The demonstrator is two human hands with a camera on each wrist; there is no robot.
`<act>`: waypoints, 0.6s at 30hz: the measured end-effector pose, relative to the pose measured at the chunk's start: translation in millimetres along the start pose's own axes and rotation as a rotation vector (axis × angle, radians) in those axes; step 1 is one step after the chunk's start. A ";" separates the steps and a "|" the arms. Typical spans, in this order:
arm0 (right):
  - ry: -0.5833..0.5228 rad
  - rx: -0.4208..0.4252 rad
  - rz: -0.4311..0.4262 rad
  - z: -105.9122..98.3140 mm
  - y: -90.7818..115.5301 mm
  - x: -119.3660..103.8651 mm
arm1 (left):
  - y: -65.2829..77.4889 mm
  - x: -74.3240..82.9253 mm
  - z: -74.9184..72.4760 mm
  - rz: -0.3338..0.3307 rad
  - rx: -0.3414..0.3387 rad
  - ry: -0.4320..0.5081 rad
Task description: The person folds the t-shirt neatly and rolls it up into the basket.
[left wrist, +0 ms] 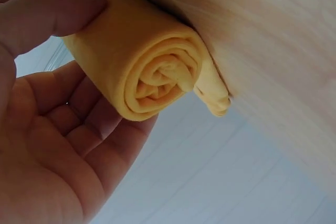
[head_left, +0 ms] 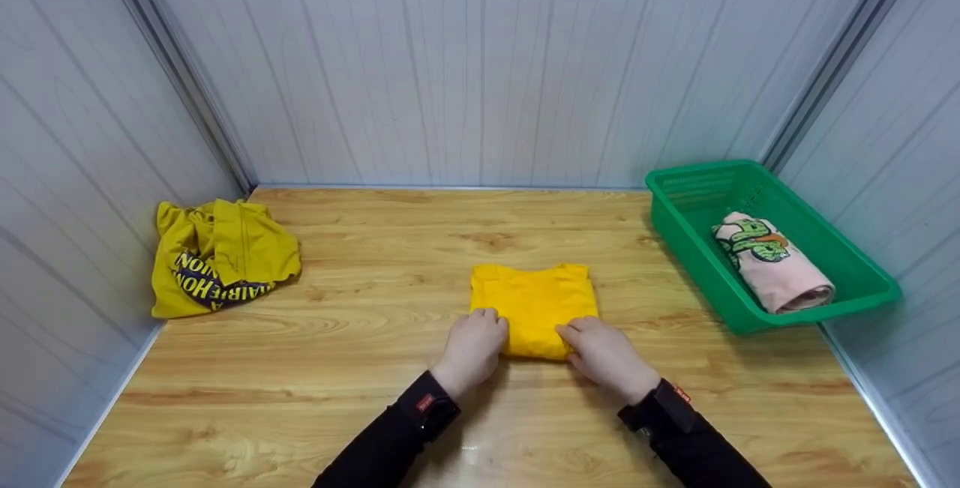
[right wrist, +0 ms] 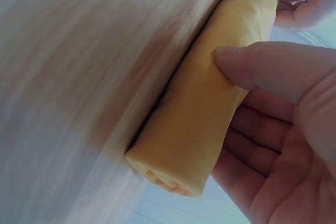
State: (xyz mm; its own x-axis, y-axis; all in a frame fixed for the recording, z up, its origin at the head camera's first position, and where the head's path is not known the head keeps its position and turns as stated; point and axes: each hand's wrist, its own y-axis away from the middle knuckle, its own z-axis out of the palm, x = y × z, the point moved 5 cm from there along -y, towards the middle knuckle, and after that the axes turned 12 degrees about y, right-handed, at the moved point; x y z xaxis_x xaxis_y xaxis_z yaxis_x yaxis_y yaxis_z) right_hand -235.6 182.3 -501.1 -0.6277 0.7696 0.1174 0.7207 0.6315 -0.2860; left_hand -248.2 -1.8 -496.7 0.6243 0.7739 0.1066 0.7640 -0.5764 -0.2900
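Observation:
A bright yellow garment [head_left: 534, 304] lies on the table in the head view, its near edge rolled up and its far part flat. My left hand [head_left: 471, 349] holds the left end of the roll, thumb on the near side and fingers over the top. In the left wrist view the end of the rolled garment [left wrist: 163, 80] shows a spiral of layers, with a short flat flap beyond it. My right hand [head_left: 609, 357] grips the right part of the roll the same way. Its thumb presses the rolled garment [right wrist: 194, 114] in the right wrist view.
A green plastic basket [head_left: 694, 267] stands at the right, with a rolled pink garment [head_left: 787, 274] with a green print inside. At the left wall a crumpled darker yellow garment [head_left: 255, 241] with lettering lies on the wooden table [head_left: 375, 248]. Panel walls enclose the back and sides.

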 end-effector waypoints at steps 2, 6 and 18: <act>-0.007 0.004 0.003 0.3 0.3 0.9 | 0.2 -0.9 -0.3 0.005 0.008 0.019; -0.029 0.001 0.010 2.1 0.6 3.5 | 0.7 -3.5 -1.4 0.024 0.030 0.062; -0.084 -0.025 0.005 2.5 3.5 6.3 | 4.8 -13.0 -3.8 0.050 0.037 0.235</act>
State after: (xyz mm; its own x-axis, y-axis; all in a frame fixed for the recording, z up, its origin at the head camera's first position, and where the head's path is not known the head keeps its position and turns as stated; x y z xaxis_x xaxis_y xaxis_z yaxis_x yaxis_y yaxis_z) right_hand -237.8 189.2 -503.8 -0.6461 0.7624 0.0352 0.7301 0.6309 -0.2626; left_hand -252.0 -15.6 -495.9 0.6855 0.6598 0.3078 0.7272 -0.5992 -0.3350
